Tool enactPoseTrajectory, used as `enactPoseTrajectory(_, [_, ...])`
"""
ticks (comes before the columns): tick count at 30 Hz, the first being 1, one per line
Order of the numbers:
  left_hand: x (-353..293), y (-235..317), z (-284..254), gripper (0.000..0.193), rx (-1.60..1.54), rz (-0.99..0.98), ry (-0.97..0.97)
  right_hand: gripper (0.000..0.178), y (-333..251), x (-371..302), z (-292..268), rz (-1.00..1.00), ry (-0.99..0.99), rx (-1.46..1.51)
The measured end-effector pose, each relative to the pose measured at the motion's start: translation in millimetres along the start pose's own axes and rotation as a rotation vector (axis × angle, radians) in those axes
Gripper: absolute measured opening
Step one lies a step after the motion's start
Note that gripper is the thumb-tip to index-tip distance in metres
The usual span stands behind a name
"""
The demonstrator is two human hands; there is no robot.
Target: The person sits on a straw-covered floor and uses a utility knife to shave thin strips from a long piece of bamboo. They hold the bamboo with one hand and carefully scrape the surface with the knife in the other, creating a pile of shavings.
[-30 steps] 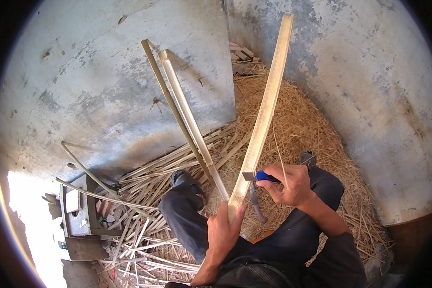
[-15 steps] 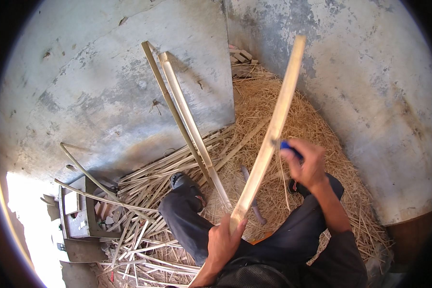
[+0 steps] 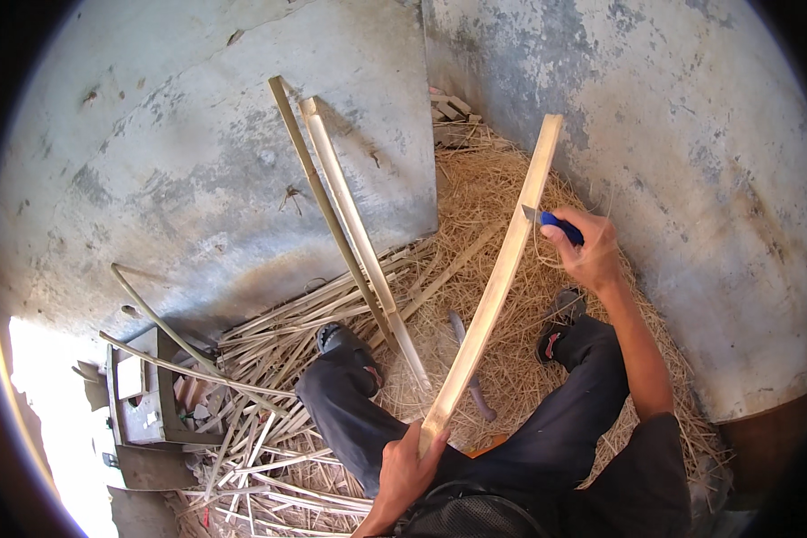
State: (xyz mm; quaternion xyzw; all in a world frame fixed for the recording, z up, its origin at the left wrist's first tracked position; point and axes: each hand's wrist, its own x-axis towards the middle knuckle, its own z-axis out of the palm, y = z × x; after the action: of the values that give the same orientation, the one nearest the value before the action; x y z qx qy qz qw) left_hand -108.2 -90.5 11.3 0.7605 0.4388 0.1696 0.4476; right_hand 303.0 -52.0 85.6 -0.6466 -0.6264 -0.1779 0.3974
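Note:
A long, pale split-bamboo strip (image 3: 490, 309) slants up and away to the right in front of me. My left hand (image 3: 409, 468) is closed around its near end, by my lap. In my right hand (image 3: 594, 251) is a blue-handled knife (image 3: 562, 227), its short blade against the right edge of the strip's upper part. A thin, fine shaving curls around the right hand. Between my legs, on the shavings, lies a larger knife (image 3: 481, 401) with a brownish handle, partly behind the strip.
Two bamboo lengths (image 3: 336, 193) lean on the grey wall (image 3: 179, 161) ahead. A heap of fine shavings (image 3: 484, 193) fills the corner. Many thin strips (image 3: 269, 332) lie at left, beside an open wooden box (image 3: 152, 430) holding scraps. My bent legs (image 3: 350, 421) flank the work.
The bamboo strip has shifted down toward me, and the left hand with it. My right hand has moved up and slightly right, bringing the knife closer to the strip's far end.

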Motion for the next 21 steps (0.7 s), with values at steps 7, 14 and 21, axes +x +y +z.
enactPoseTrajectory(7, [-18,-11,-6,0.038,0.013,-0.052,0.005,0.043,45,41,15,0.162,-0.104,-0.067])
enactPoseTrajectory(14, [-34,-18,-14,0.040,-0.028,-0.138,-0.001,0.049,84,78,37,0.282,-0.125,-0.209])
enactPoseTrajectory(21, [-55,-46,-19,0.042,-0.120,-0.250,-0.104,0.058,158,95,8,0.565,-0.279,-0.364])
